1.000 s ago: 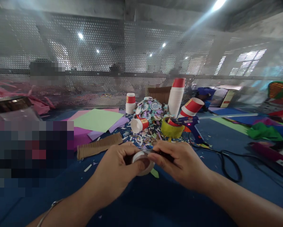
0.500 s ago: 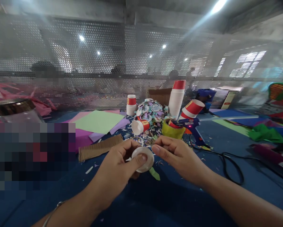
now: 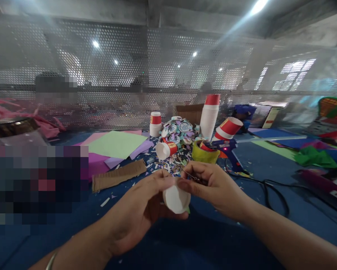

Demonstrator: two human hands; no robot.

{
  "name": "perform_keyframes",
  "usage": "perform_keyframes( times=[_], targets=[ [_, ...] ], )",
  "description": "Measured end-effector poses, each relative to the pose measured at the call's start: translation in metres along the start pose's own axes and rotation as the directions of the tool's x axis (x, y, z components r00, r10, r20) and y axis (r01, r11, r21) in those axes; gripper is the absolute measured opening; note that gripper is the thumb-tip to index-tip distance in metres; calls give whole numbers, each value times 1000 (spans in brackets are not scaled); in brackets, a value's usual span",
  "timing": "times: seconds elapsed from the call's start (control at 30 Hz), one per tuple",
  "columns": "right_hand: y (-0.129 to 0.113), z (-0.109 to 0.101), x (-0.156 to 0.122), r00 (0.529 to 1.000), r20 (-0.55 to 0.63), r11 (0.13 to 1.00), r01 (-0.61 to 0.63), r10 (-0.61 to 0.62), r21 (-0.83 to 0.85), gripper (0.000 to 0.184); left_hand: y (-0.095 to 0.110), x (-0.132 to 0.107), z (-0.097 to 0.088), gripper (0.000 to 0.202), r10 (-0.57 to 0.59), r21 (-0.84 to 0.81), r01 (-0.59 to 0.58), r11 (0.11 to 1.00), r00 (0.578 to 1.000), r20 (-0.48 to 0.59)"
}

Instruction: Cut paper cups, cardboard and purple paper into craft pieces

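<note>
Close in front of me, my left hand [image 3: 146, 202] grips a white round paper cup piece [image 3: 177, 198], shallow and disc-like, with fingers behind and beneath it. My right hand [image 3: 210, 183] is closed around a thin dark metal tool [image 3: 193, 177]; most of it is hidden in the fingers, so I cannot tell its kind. The right thumb overlaps the upper edge of the white piece. Beyond the hands, a red and white paper cup [image 3: 166, 150] lies on its side among paper scraps. A heap of cut cup pieces with coloured tabs [image 3: 179, 129] rises behind it.
A blue glue gun [image 3: 227, 150] rests at a yellow roll [image 3: 204, 153], its black cable [image 3: 272, 191] looping right. Stacked cups [image 3: 209, 118] stand behind. Cardboard [image 3: 119, 175] and coloured sheets [image 3: 119, 144] lie left, near a lidded jar [image 3: 13, 131]. Green crumpled paper [image 3: 316, 156] lies right.
The white cup piece has turned and tilted in my left hand, its round face now fuller in view. My right hand has come in against its edge, and the thin tool now shows.
</note>
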State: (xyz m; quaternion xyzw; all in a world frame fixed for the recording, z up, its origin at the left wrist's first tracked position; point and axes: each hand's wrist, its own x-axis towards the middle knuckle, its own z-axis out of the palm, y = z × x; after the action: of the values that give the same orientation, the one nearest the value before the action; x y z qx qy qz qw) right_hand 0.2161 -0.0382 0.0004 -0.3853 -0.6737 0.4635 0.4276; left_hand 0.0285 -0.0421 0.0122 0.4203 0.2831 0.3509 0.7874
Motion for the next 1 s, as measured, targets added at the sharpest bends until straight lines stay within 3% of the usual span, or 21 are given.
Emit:
perform_keyframes(
  times=[0.07,0.17,0.33,0.57,0.7,1.0],
  targets=[
    [0,-1,-1,1000,2,1000,-5,5,11,27,2,1,-3,17,-63,-75,68,995,996,58],
    [-1,-1,-2,1000,13,999,-10,10,35,25,5,1,-8,15,-121,-59,132,990,981,153],
    [-4,-1,-3,999,38,999,-7,5,48,24,11,-2,-13,16,-77,115,55,992,977,198],
    [-5,-2,-3,999,-9,999,30,-31,-20,19,13,-2,-12,34,-8,243,-38,969,983,183],
    [-7,-4,-2,998,-45,997,45,-48,-55,17,11,-1,-11,45,42,310,-78,947,992,122],
    [-9,-4,-4,999,-22,996,42,-43,-80,19,11,1,-12,45,115,364,-98,926,993,-26]
  ],
)
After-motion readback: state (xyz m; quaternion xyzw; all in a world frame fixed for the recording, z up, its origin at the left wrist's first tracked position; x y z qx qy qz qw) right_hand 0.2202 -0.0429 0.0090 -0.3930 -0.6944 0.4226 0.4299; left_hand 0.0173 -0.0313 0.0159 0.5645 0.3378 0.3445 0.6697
